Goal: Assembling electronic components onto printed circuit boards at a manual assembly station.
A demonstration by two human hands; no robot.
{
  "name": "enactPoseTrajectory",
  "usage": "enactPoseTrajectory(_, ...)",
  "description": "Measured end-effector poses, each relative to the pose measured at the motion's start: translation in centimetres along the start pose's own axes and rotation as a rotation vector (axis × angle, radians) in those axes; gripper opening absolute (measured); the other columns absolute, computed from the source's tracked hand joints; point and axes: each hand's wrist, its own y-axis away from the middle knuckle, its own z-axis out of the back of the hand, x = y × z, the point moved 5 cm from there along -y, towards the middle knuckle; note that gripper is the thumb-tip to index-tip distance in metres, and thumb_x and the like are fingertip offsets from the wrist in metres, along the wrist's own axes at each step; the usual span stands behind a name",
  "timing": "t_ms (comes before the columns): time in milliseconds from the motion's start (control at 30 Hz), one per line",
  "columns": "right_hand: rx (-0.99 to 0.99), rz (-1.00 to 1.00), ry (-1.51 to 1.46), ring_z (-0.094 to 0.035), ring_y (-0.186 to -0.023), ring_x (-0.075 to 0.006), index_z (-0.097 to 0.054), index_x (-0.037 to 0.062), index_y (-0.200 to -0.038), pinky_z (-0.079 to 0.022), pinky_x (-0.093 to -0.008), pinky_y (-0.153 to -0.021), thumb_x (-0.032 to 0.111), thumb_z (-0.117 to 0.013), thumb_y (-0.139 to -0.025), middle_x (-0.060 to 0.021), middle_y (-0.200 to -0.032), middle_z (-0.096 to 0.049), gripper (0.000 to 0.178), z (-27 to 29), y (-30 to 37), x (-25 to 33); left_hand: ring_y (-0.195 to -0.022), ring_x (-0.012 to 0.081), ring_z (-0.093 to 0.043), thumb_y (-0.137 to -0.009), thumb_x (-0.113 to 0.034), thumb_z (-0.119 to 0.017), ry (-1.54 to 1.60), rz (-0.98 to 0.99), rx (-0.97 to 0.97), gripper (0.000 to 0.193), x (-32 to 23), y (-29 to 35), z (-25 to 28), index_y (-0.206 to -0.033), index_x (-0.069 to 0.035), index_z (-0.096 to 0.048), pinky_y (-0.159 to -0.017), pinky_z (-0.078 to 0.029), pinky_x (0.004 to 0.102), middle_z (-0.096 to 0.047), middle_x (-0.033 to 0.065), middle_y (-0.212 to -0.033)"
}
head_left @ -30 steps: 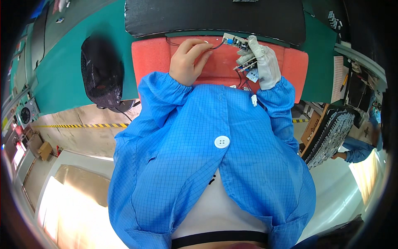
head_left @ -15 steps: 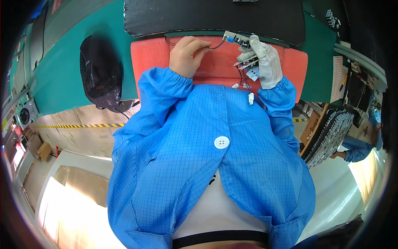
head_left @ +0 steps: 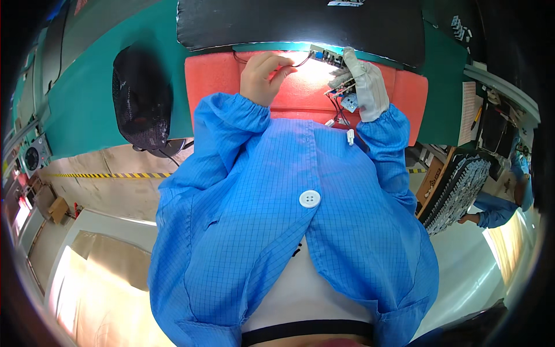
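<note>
The bare left hand (head_left: 263, 80) pinches a dark wire (head_left: 306, 61) that joins the board (head_left: 326, 56), which the gloved right hand (head_left: 370, 88) grips near the far edge of the red pad (head_left: 213, 81). The step seems wire handling; the next move calls for gentle tension.

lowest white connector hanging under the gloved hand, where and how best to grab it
Probably pinch the white connector by its long sides, from the left: wires run into its upper end, and the right sleeve lies to its right.
</note>
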Motion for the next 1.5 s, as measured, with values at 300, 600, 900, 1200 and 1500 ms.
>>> enactPoseTrajectory(300, 0.010, 0.107, 0.072, -0.065, -0.068, -0.0190, -0.064, -0.0068, -0.094, -0.051, -0.0270, -0.065, 0.052, -0.041, -0.092, -0.0142, -0.071, -0.067, 0.063, 0.1, 0.3, 0.5, -0.080, 0.0199, -0.062, -0.075, -0.001, -0.070, 0.136, 0.103, 0.017, 0.016, 0.1, -0.1, -0.1, -0.090, -0.002, -0.066, -0.069, -0.050, 0.0284, -0.064, 0.0090, -0.087)
enactPoseTrajectory(600, -0.008, 0.119, 0.028, -0.067, -0.074, -0.0196, -0.062, -0.0058, -0.103, -0.051, -0.0274, -0.066, 0.046, -0.045, -0.092, -0.0152, -0.073, -0.067, 0.056, 0.4, 0.7, 0.4, -0.082, 0.0199, -0.062, -0.075, 0.000, -0.070, 0.120, 0.051, 0.019, 0.016, 0.2, -0.1, -0.1, -0.090, -0.001, -0.065, -0.070, -0.051, 0.0275, -0.064, 0.0101, -0.089)
enactPoseTrajectory(900, 0.028, 0.215, 0.083, -0.067, -0.077, -0.0187, -0.060, -0.0064, -0.106, -0.051, -0.0262, -0.066, 0.043, -0.048, -0.092, -0.0155, -0.075, -0.067, 0.053, 0.9, 0.5, 1.0, -0.079, 0.0191, -0.062, -0.075, -0.002, -0.070, 0.096, 0.056, 0.015, 0.015, -0.6, -0.6, -0.1, -0.089, -0.001, -0.065, -0.069, -0.050, 0.0271, -0.063, 0.0094, -0.088)
enactPoseTrajectory(1200, 0.023, 0.145, -0.501, -0.064, -0.078, -0.0154, -0.053, 0.0015, -0.119, -0.051, -0.0236, -0.058, 0.025, -0.053, -0.092, -0.0141, -0.104, -0.064, 0.036, 0.9, 0.3, 0.5, -0.072, 0.0096, -0.058, -0.082, -0.009, -0.067, 0.360, 0.305, 0.065, 0.012, -3.7, -5.6, 2.7, -0.089, 0.000, -0.068, -0.062, -0.047, 0.0242, -0.066, 0.0057, -0.082)
enactPoseTrajectory(1500, 0.060, 0.205, -0.832, -0.063, -0.080, -0.0165, -0.053, 0.0087, -0.123, -0.051, -0.0247, -0.057, 0.021, -0.055, -0.091, -0.0125, -0.116, -0.060, 0.035, 0.7, -0.3, -0.4, -0.091, 0.0116, -0.059, -0.092, -0.014, -0.055, 0.194, 0.137, -0.440, 0.023, 1.8, -9.1, 10.4, -0.105, 0.002, -0.064, -0.083, -0.045, 0.0248, -0.065, 0.0093, -0.101)
